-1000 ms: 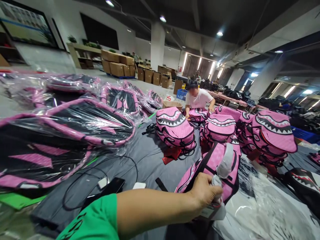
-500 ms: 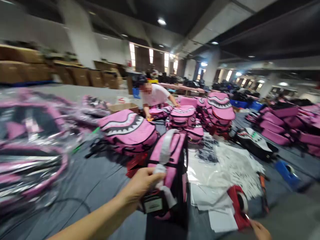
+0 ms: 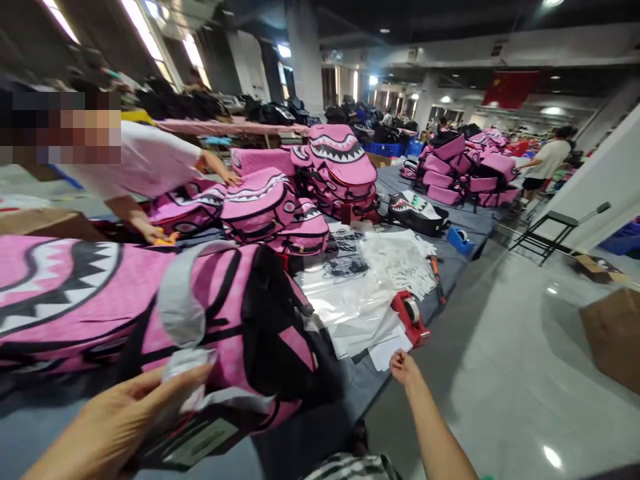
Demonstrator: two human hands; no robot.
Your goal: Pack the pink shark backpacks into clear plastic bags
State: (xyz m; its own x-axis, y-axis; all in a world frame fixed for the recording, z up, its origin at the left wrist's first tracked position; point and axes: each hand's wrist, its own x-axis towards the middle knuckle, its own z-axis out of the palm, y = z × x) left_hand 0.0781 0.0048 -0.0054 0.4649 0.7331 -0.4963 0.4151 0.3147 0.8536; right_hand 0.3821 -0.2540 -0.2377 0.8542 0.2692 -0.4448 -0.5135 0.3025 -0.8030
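Note:
A pink and black backpack [image 3: 220, 293] lies on its side in front of me, with a pale grey strap [image 3: 181, 300] looping up from it. My left hand [image 3: 130, 407] is pinching crinkled, whitish wrapping [image 3: 187, 370] at the strap's lower end, just above a dark tag with a pale label [image 3: 203, 440]. My right hand [image 3: 404, 368] is at the table edge with its fingers pressed together; what is in them, if anything, is too small to make out. Right above it are a red tape dispenser [image 3: 411, 319] and white paper [image 3: 387, 348].
Clear plastic bags [image 3: 345, 300] lie beyond the backpack. More pink shark-mouth backpacks [image 3: 343, 163] are piled behind, and another [image 3: 60, 293] lies at left. Across the table a co-worker [image 3: 150, 157] holds something orange. A blue tape dispenser [image 3: 460, 240] and a black bag [image 3: 417, 213] stand farther right.
My view has swung right, so the backpack and my left hand appear farther left and closer. My left hand keeps its pinch. My right hand is now fully in view below the red tape dispenser.

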